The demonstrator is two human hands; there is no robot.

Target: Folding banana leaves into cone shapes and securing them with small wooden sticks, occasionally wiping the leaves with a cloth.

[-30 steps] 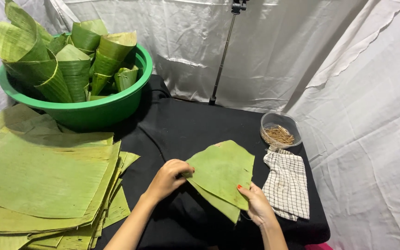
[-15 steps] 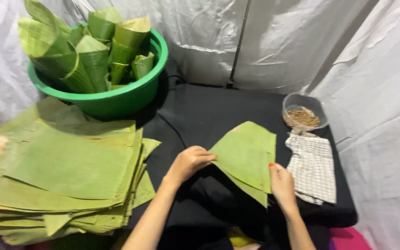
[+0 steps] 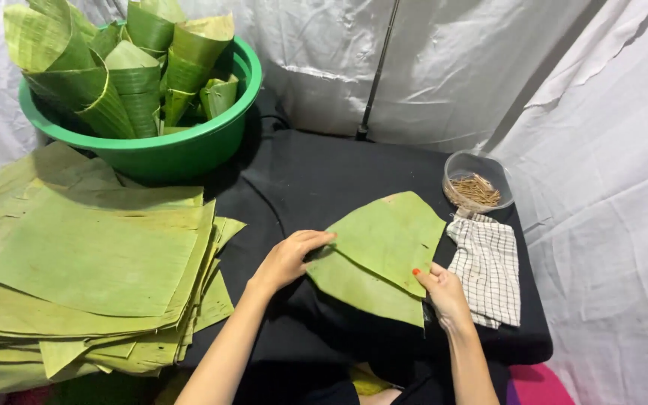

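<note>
So right now both hands are on a pair of overlapping cut banana leaf pieces point(image 3: 384, 251) lying flat on the black-draped table point(image 3: 301, 180), toward the right side. The left hand point(image 3: 288, 259) rests on their left edge with fingers extended, more pressing than pinching, so that grip is loose and apart. The right hand point(image 3: 444, 294) has its thumb over the lower right edge; looks like it's pinching the leaf, fingers underneath hidden.

Progress-wise, I'd say it's partway: the green plastic basin point(image 3: 189, 150) at the back already holds a good bunch of rolled leaf cones point(image 3: 114, 75), while a thick stack of flat leaves point(image 3: 91, 262) sits on the left, not yet shaped. The pair in hand is flat too, no curl started.

Leaves look smooth, matte, finely ribbed, with slightly ragged edges. A clear little bowl of thin sticks point(image 3: 476, 187) sits at the back right, with a checked cloth point(image 3: 489, 270) just below it.
</note>
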